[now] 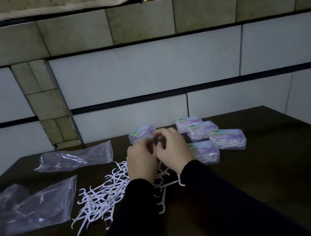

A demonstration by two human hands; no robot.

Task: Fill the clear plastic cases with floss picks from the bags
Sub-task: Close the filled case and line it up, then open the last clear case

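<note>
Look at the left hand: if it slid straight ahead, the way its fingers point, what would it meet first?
Most likely the clear plastic case lying just beyond the left hand, toward the table's far edge. Depth is uncertain from this one view, and its curled fingertips may already be almost touching it.

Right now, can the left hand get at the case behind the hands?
Probably yes: the left hand sits just short of that case, with nothing between them, though its curled fingers seem busy with picks.
</note>
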